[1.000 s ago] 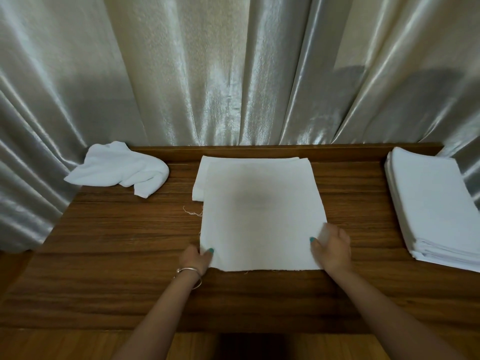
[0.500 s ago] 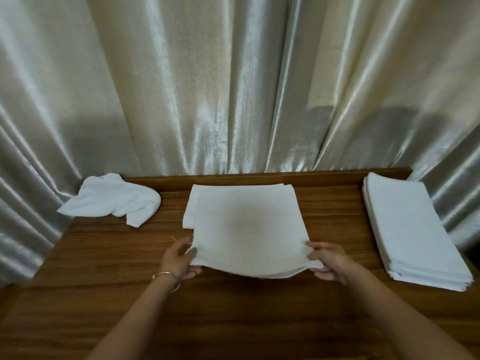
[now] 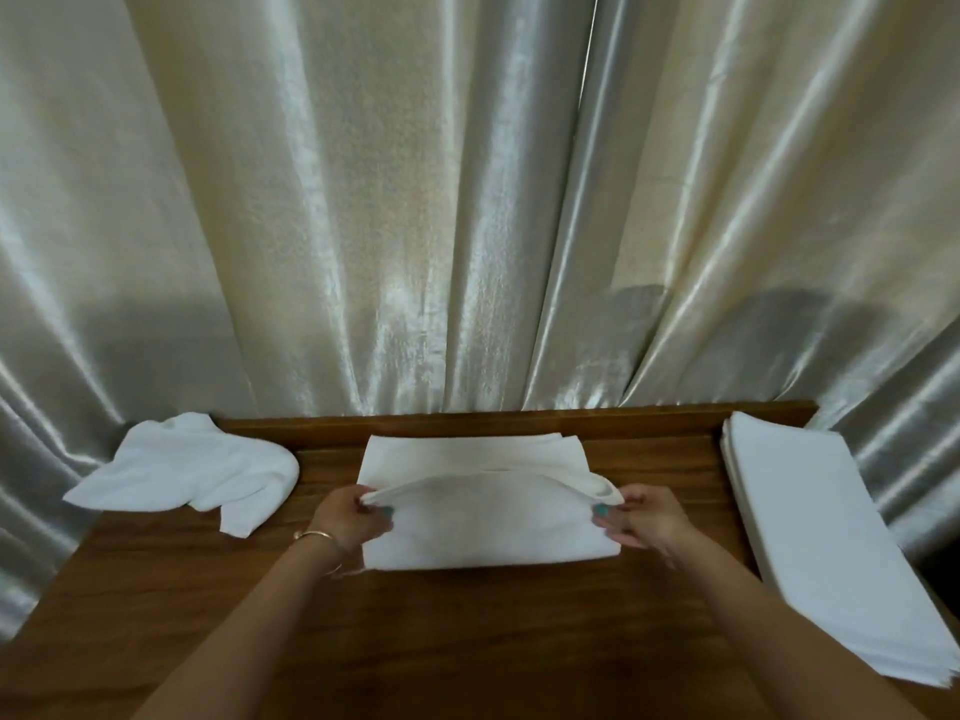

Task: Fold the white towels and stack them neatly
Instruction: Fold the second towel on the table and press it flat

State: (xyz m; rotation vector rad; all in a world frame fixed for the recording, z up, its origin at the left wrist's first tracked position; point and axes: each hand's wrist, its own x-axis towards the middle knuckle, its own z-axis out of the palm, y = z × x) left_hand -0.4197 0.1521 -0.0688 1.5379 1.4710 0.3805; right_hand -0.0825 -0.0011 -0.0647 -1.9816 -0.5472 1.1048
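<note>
Both hands now pinch the near edge of the towel [image 3: 488, 532] at mid-table — left hand [image 3: 350, 519] and right hand [image 3: 641, 522] have lifted it and carry it toward the far edge — so this fold is half done, I think.

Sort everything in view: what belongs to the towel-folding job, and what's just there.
Job:
towel being folded, pinched by left hand and right hand
crumpled towel
folded stack

Just there:
wooden table
curtain
bracelet
</note>
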